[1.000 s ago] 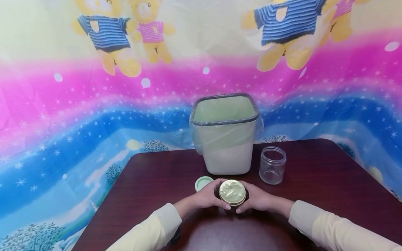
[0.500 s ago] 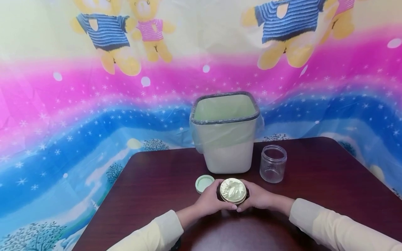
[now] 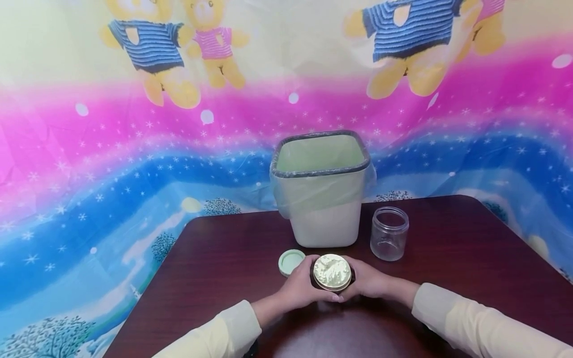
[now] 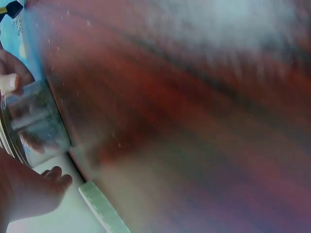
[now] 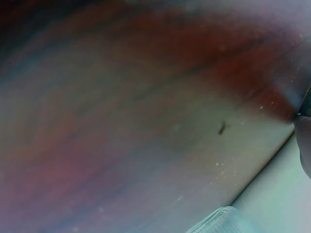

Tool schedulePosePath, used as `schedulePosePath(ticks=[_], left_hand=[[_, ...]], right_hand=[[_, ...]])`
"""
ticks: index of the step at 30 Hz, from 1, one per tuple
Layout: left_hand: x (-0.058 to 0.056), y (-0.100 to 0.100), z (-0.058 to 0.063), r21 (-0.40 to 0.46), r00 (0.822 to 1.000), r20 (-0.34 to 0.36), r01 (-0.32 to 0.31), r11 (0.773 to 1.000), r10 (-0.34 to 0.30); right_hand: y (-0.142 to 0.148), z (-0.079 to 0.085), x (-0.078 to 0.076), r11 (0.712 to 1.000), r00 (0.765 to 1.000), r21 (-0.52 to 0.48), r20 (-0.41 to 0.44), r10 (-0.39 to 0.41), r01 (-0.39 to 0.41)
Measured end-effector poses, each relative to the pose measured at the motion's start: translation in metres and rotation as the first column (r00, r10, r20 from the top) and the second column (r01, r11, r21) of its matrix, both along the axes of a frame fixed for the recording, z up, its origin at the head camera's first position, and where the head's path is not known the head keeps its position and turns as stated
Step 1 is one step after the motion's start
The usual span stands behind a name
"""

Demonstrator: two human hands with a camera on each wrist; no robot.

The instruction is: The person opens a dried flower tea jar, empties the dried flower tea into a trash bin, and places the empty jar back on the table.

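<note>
- We can read no text, brand, number or sign in any view.
- We find no legible label on the gold-topped jar (image 3: 332, 272), clear jar (image 3: 389, 241), bin (image 3: 326, 219) or backdrop (image 3: 291, 59).

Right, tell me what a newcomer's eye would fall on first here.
Probably the vivid pink-and-blue backdrop, with teddy bears printed across its top, behind the table. Next, likely, the shiny gold-topped jar, gripped between the left hand and right hand. Just behind them stands the big pale bin with a clear liner folded over its rim.
</note>
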State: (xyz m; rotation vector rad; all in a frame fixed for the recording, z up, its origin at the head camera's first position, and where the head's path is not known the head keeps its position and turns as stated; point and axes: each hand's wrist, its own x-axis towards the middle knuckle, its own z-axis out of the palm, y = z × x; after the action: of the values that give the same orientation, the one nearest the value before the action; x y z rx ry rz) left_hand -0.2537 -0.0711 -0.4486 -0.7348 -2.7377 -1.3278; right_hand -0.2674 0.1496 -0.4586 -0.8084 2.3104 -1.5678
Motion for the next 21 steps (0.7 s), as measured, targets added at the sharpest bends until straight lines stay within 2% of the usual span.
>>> schedulePosePath(ticks=[6, 13, 21], left_hand=[[-0.01, -0.007, 0.007, 0.019, 0.992, 0.043, 0.116, 0.993, -0.117], [-0.025, -0.013, 0.008, 0.051, 0.956, 0.1, 0.272, 0.961, -0.276], [-0.031, -0.012, 0.002, 0.113, 0.941, 0.107, 0.31, 0.944, -0.322]], right_hand=[[0.0, 0.0, 0.0, 1.0, 1.0, -0.024, 0.022, 0.015, -0.015], [0.001, -0.002, -0.002, 1.0, 1.0, -0.003, 0.014, -0.002, 0.002], [0.0, -0.003, -0.002, 1.0, 1.0, 0.008, 0.008, 0.0, 0.0]])
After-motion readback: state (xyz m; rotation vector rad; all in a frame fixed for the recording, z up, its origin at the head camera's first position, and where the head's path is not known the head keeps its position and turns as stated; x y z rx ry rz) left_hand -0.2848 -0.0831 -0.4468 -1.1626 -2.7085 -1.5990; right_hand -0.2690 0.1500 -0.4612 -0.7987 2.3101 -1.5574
